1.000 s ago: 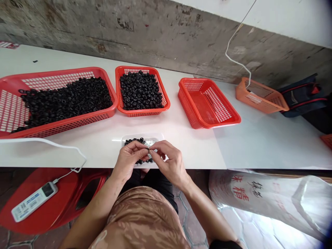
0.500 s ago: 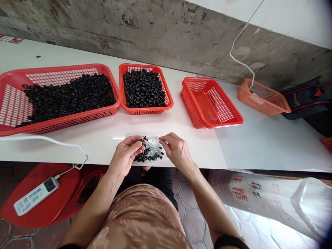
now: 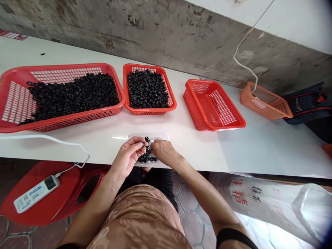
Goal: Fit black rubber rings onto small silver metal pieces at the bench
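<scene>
My left hand is over the near edge of the table, its thumb and forefinger pinched on a small black ring. Close beside it, my right hand has its fingers bent together, pointing down at a shallow clear tray; whatever its fingertips hold is hidden. Inside the tray lie several loose black rings and many tiny shiny, silvery pieces, partly covered by both hands.
Behind the tray stand a long red basket and a smaller red basket, both heaped with black rings. Stacked red baskets and an orange basket are to the right. A white power strip lies on a red stool.
My right hand has moved left and inward over the tray, closer to my left hand. My left hand keeps its pinch in nearly the same place. The view has shifted slightly.
</scene>
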Demonstrator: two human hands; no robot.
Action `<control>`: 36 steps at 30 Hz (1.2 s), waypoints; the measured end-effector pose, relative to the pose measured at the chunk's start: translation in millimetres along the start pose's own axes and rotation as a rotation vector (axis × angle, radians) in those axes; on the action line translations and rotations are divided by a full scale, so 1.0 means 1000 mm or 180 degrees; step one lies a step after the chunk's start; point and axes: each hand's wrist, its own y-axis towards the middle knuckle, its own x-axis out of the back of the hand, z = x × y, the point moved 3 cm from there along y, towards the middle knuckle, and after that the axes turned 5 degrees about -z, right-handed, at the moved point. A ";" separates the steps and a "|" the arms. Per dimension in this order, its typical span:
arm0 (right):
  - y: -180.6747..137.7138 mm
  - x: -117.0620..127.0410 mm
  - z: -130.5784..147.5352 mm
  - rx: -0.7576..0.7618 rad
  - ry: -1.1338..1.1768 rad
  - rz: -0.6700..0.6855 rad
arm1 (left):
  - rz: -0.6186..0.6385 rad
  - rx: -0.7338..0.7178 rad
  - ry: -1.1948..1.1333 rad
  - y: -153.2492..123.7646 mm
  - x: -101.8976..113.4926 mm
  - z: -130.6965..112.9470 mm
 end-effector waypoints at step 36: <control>-0.044 0.046 0.003 0.0422 0.2804 -0.2020 | -0.0124 -0.0231 0.0918 -0.006 -0.018 0.011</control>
